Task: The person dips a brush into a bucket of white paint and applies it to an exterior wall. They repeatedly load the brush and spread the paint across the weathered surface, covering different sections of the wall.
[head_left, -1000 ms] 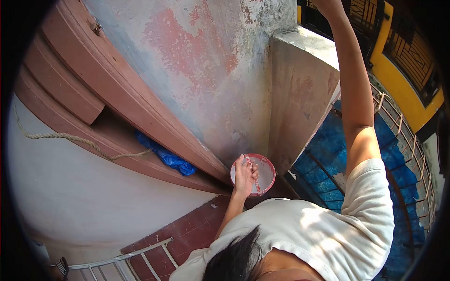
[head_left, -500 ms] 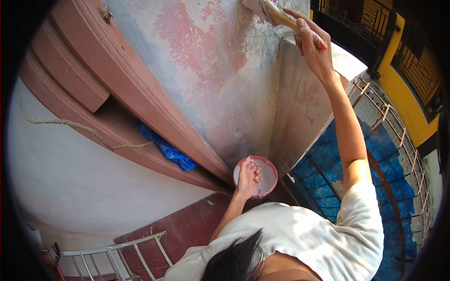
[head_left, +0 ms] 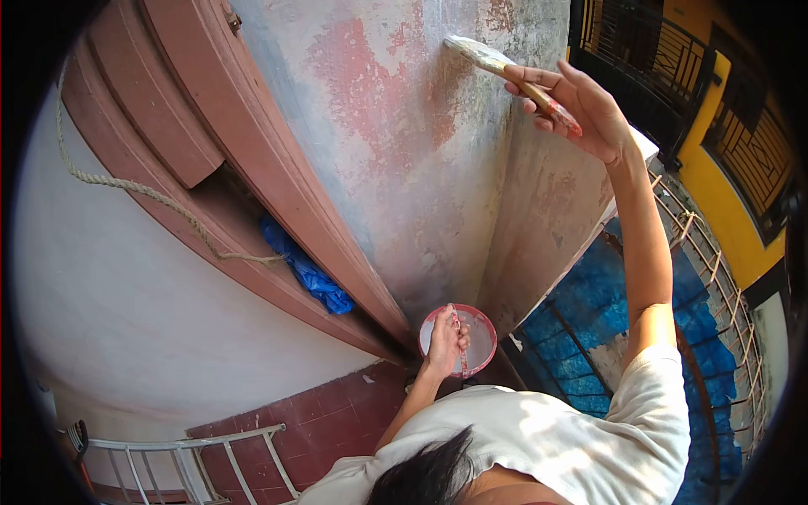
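My right hand (head_left: 581,109) holds a paintbrush (head_left: 530,87) by its red-tipped handle, with the fingers partly spread around it. The brush's whitish bristles point to the upper left and lie at the wall (head_left: 379,151), which has patchy pink, white and grey paint. Lower down, my left hand (head_left: 444,343) is closed around the handle of a red-rimmed bucket (head_left: 488,332). Whitish paint shows inside the bucket. The bucket hangs near the foot of the wall corner.
A blue plastic bag (head_left: 316,282) and a rope (head_left: 160,198) are on the reddish wooden frame at left. A metal ladder (head_left: 181,459) stands at lower left. Blue sheeting (head_left: 581,353) and rusty bars lie at right, near a yellow wall (head_left: 715,168).
My right hand has turned, its fingers opening more around the handle, and the brush sits lower in view. The view has shifted, and the bucket with my left hand appears slightly lower.
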`<action>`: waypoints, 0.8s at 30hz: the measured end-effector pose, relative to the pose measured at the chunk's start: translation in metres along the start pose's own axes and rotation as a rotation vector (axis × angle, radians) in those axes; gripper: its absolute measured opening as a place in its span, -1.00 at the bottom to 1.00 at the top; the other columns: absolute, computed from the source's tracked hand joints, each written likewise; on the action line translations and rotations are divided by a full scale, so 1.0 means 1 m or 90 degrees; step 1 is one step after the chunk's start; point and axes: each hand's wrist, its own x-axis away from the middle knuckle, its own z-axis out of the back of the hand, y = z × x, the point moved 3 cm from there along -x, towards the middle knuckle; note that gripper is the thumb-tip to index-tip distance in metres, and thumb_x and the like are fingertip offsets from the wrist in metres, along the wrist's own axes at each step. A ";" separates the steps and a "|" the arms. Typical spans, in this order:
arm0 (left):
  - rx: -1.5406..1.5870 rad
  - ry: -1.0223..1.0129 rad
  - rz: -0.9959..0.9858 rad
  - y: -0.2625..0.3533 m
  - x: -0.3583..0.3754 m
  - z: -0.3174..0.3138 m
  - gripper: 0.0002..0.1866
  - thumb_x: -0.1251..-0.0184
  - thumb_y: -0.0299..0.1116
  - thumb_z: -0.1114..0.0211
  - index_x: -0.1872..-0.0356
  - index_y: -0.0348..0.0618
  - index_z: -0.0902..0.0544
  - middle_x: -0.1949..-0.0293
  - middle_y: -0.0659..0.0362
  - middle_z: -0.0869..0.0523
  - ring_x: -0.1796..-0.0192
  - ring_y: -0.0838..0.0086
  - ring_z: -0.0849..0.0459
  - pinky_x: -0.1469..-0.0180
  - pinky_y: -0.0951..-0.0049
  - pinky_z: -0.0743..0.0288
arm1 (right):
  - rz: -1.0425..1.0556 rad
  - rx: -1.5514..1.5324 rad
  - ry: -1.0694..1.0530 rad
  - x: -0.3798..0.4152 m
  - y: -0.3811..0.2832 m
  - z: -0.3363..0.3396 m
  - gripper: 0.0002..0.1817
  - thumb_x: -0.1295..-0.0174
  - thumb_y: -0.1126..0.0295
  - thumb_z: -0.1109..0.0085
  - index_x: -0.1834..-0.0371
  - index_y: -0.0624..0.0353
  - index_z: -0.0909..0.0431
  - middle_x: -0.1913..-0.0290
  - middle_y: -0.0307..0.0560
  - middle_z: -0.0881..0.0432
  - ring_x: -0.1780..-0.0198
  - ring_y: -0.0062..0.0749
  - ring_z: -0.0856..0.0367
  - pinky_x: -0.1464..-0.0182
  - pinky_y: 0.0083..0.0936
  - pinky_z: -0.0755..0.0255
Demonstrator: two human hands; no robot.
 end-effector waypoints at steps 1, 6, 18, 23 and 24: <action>0.002 0.002 0.002 -0.001 0.000 0.001 -0.43 -0.28 0.25 -0.06 0.22 -0.15 -0.45 0.47 0.26 -0.41 0.52 0.58 -0.34 0.38 0.55 -0.22 | -0.047 0.097 0.045 0.000 0.001 0.000 -0.45 -0.39 0.10 0.00 -0.31 0.25 -0.40 -0.04 -0.05 -0.56 0.24 -0.63 -0.50 0.22 -0.70 -0.42; -0.001 -0.011 0.026 -0.002 -0.002 0.014 -0.43 -0.27 0.25 -0.08 0.21 -0.16 -0.45 0.47 0.25 -0.43 0.52 0.57 -0.34 0.37 0.53 -0.25 | 0.113 0.644 0.338 0.005 0.027 0.004 -0.61 -0.30 0.31 -0.10 -0.14 0.18 -0.33 0.49 -0.02 -0.64 0.49 -0.52 -0.44 0.44 -0.47 -0.25; -0.056 -0.117 0.105 0.020 -0.009 0.031 -0.46 -0.32 0.21 -0.07 0.17 -0.15 -0.46 0.45 0.23 -0.45 0.49 0.57 -0.37 0.35 0.54 -0.26 | 0.282 0.883 0.555 -0.060 -0.042 -0.038 -0.67 -0.32 0.22 -0.16 -0.02 0.21 -0.59 0.61 0.01 -0.61 0.65 -0.34 -0.48 0.52 -0.38 -0.29; -0.089 -0.116 0.117 0.032 -0.008 0.040 -0.44 -0.30 0.21 -0.09 0.13 -0.16 -0.44 0.44 0.25 -0.41 0.48 0.58 -0.35 0.34 0.54 -0.25 | 0.182 0.824 0.532 -0.021 0.076 -0.056 -0.76 -0.28 0.31 -0.19 0.05 0.16 -0.54 0.50 0.20 -0.63 0.46 0.06 -0.65 0.38 -0.19 -0.48; -0.098 -0.116 0.121 0.034 -0.010 0.043 -0.44 -0.30 0.21 -0.09 0.13 -0.16 -0.43 0.44 0.25 -0.41 0.48 0.57 -0.35 0.34 0.54 -0.25 | 0.157 0.824 0.511 -0.001 0.121 -0.056 -0.74 -0.28 0.32 -0.19 0.02 0.14 -0.52 0.48 0.21 -0.64 0.42 0.11 -0.65 0.36 -0.14 -0.50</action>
